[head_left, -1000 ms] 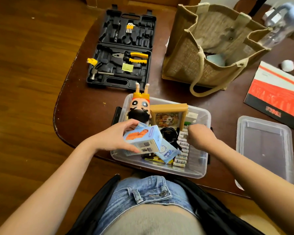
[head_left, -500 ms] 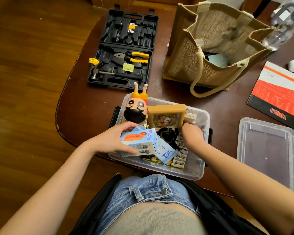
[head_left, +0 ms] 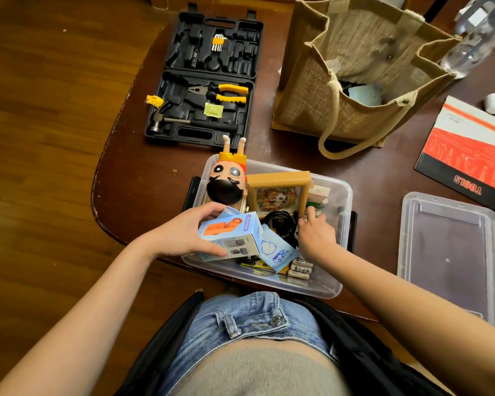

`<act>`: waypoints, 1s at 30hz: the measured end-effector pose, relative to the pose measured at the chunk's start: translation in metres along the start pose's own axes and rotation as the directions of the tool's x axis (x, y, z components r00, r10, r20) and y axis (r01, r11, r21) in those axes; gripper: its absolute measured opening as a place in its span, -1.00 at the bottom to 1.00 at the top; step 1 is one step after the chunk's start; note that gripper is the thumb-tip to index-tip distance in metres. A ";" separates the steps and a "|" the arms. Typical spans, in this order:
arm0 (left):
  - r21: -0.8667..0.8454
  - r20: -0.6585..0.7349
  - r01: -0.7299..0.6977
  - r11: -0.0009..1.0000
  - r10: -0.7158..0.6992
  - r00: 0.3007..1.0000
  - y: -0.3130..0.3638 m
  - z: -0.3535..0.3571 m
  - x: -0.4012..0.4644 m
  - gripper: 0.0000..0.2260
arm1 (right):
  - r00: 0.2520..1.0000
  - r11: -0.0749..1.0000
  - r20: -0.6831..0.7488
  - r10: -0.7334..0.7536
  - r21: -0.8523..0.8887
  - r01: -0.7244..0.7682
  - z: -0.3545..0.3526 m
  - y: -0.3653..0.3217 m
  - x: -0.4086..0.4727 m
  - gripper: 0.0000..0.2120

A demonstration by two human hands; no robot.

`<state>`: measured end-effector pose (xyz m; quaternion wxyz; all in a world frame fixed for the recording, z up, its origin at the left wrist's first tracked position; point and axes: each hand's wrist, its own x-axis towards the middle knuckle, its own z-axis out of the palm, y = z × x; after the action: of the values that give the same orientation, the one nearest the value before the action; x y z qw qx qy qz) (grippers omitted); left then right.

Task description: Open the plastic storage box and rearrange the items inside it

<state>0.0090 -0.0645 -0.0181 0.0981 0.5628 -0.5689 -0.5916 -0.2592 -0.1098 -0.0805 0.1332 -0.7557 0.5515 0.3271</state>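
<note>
Head view looks down on the clear plastic storage box (head_left: 344, 224), lidless at the near edge of the brown surface (head_left: 155, 181). Left hand (head_left: 187, 234) grips a blue mini fan carton (head_left: 230, 237) over the box. Right hand (head_left: 316, 234) reaches inside beside the black cable (head_left: 280, 221), fingers curled, grasp unclear. Its lid (head_left: 449, 258) lies just right.

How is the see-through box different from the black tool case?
The plastic storage box is clear, so you can see through its walls; the tool case is solid black. The storage box's lid lies apart beside it; the tool case's lid is hinged open flat. The storage box holds loose mixed things; the tool case holds tools in shaped slots. Both are open on the table.
</note>
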 end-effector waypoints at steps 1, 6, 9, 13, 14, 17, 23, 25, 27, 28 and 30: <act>0.000 0.001 0.004 1.000 -0.004 1.000 -0.001 0.000 0.000 -0.33 | 1.000 1.000 0.005 -0.002 -0.007 0.002 0.001 -0.001 0.001 -0.56; 0.000 0.000 0.011 1.000 -0.011 1.000 -0.003 0.000 -0.002 -0.34 | 0.999 0.996 0.035 -0.011 -0.089 0.014 0.004 -0.003 0.002 -0.53; 0.002 0.005 0.001 1.000 -0.001 1.000 -0.003 -0.001 -0.002 -0.35 | 0.998 0.974 0.055 -0.014 -0.223 0.026 0.002 -0.001 0.003 -0.52; 0.009 0.003 0.010 1.000 -0.010 1.000 -0.003 -0.001 -0.002 -0.34 | 0.996 0.954 0.088 -0.016 -0.297 0.041 -0.002 0.003 0.004 -0.49; 0.014 0.000 0.013 1.000 -0.013 1.000 -0.003 -0.001 -0.002 -0.34 | 0.996 0.954 0.082 -0.014 -0.297 0.038 -0.002 0.003 0.003 -0.49; 0.010 -0.006 0.015 1.000 -0.015 1.000 -0.002 -0.002 -0.003 -0.33 | 0.999 0.966 0.033 -0.013 -0.258 0.021 0.001 0.002 0.002 -0.46; 0.001 -0.007 0.014 1.000 -0.014 1.000 -0.002 -0.004 -0.004 -0.32 | 0.999 0.965 0.042 0.001 -0.263 0.010 0.004 0.001 0.002 -0.43; 0.007 -0.010 0.014 1.000 -0.014 1.000 -0.002 -0.004 -0.004 -0.32 | 0.998 0.964 0.060 0.010 -0.265 0.006 0.005 0.000 0.002 -0.44; -0.001 -0.015 0.015 1.000 -0.015 1.000 -0.003 -0.005 -0.005 -0.33 | 0.997 0.961 0.075 0.010 -0.275 0.011 0.006 0.000 0.002 -0.43; -0.011 -0.017 0.013 1.000 -0.013 1.000 -0.003 -0.005 -0.005 -0.34 | 0.997 0.959 0.080 0.010 -0.282 0.013 0.007 0.000 0.002 -0.41; -0.038 -0.022 0.008 0.999 -0.009 1.000 -0.004 -0.007 -0.006 -0.35 | 0.997 0.957 0.083 0.006 -0.291 0.018 0.008 -0.001 -0.001 -0.37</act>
<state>0.0187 -0.0623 -0.0160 0.1127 0.5700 -0.5539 -0.5964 -0.2616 -0.1046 -0.0863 0.0442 -0.7546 0.4889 0.4354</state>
